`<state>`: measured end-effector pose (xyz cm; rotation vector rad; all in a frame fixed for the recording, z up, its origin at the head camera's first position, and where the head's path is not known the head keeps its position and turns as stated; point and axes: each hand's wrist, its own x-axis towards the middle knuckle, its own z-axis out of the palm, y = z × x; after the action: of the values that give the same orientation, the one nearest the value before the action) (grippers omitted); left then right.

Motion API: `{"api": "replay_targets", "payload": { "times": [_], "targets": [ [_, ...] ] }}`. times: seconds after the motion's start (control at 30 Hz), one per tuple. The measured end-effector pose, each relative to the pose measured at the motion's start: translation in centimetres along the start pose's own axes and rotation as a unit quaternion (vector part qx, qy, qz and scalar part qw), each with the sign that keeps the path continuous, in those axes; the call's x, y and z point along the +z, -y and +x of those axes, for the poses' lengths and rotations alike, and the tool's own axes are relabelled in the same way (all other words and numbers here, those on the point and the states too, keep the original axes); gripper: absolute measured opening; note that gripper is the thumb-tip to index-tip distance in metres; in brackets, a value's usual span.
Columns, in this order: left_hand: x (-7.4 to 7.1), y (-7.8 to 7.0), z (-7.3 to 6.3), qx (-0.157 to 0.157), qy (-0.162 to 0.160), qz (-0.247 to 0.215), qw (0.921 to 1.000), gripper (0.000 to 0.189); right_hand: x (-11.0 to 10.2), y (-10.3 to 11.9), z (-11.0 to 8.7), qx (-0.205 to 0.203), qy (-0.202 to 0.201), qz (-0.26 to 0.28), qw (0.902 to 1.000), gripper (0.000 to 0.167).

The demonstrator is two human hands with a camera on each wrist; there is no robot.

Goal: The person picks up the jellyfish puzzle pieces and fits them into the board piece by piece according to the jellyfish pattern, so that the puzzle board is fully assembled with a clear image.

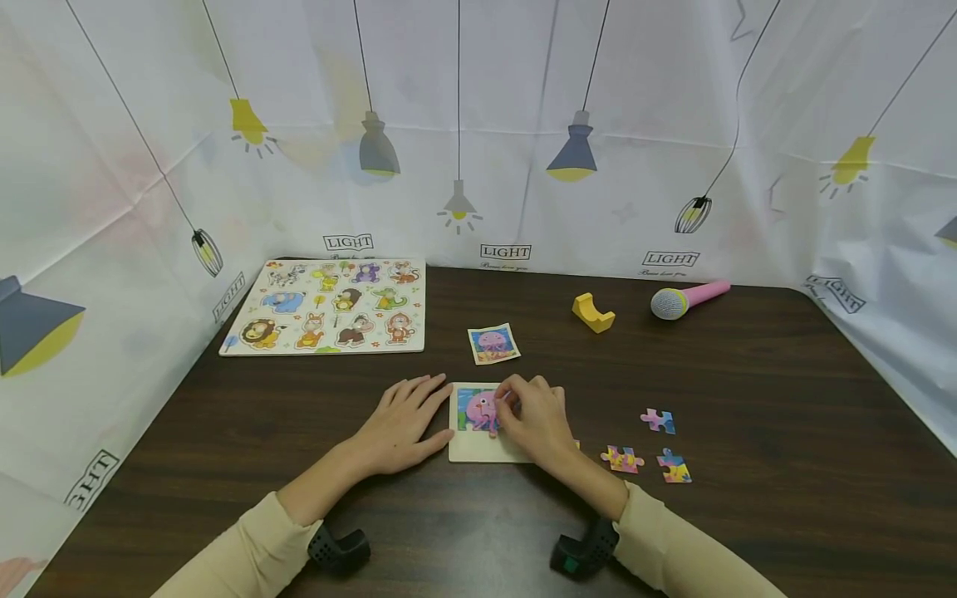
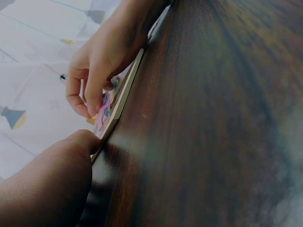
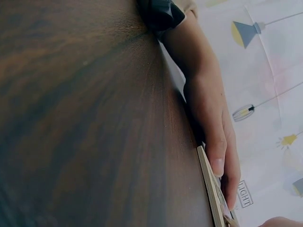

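Note:
A pale wooden puzzle board [image 1: 478, 450] lies on the table, with joined pieces [image 1: 475, 410] of a pink octopus picture in its upper left. My left hand [image 1: 399, 426] lies flat with fingers spread, thumb and fingertips against the board's left edge. Over the board, my right hand [image 1: 537, 415] has thumb and index finger together, pinching a puzzle piece that its fingers mostly hide. In the left wrist view, pink and blue puzzle pieces [image 2: 105, 109] show under its fingertips. Loose puzzle pieces [image 1: 622, 459] lie to the right, one corner of another peeking out by the wrist.
Behind the board lies a small octopus picture card [image 1: 493, 343]. A large animal puzzle board [image 1: 329, 307] is at the back left. A yellow curved block [image 1: 594, 313] and a pink toy microphone [image 1: 688, 300] are at the back right, before a white printed cloth [image 1: 478, 100].

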<state>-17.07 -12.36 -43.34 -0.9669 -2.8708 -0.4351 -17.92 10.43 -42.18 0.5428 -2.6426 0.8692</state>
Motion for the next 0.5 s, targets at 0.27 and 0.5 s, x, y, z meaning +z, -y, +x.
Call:
{"api": "replay_targets", "payload": {
  "times": [0.27,0.5],
  "targets": [
    [-0.07,0.00,-0.07,0.000,-0.001,0.001,1.0000,0.064,-0.07,0.15,-0.02,-0.007,0.014,-0.039,0.9991,0.004],
    [-0.09,-0.05,-0.08,0.000,0.000,-0.001,1.0000,0.063,-0.34,0.27,-0.23,-0.015,0.029,-0.036,0.9988,0.011]
  ]
}}
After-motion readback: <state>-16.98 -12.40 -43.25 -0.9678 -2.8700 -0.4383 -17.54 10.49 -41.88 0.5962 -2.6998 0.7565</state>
